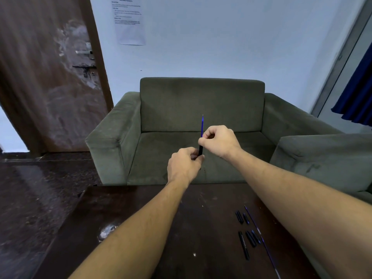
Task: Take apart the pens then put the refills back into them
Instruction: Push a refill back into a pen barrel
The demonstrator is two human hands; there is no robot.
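Both hands are raised in front of the sofa, above the far edge of the table. My left hand (184,165) grips the lower end of a black pen barrel (200,150), held upright. My right hand (218,140) pinches a blue refill (202,125) that sticks up out of the barrel, its tip pointing upward. On the dark table (141,228) at the right lie several black pen parts (246,238), short caps and barrels, next to two thin blue refills (254,221) laid end to end.
A grey-green sofa (201,109) stands just beyond the table, with a second sofa arm (322,158) at the right. A brown door (50,77) is at the left, a blue curtain (358,97) at the right. A white smudge (107,231) marks the table's left side.
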